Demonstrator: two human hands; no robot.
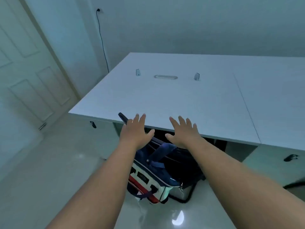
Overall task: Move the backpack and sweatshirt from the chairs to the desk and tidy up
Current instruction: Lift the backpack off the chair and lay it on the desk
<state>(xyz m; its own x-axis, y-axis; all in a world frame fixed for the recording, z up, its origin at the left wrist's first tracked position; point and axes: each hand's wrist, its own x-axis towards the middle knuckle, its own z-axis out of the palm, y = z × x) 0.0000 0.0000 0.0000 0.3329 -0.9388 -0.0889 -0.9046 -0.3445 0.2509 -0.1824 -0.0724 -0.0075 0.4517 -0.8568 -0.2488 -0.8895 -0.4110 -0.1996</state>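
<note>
A navy, white and red backpack [153,177] sits on a chair pushed partly under the front edge of the white desk [181,100]. A dark strap [123,119] of the backpack sticks up over the desk edge beside my left hand. My left hand [134,131] hovers above the backpack's top with fingers spread, holding nothing. My right hand [183,131] is held out the same way, just right of the backpack's handle, also empty. The chair itself is mostly hidden by the backpack. No sweatshirt is in view.
On the desk are two small brackets [137,72] [196,76] and an oval cable grommet [165,77]. A black cable [102,43] runs down the wall behind. A white door [28,71] stands at the left. Dark hooks [93,124] [290,157] hang under the desk edge. The floor is glossy tile.
</note>
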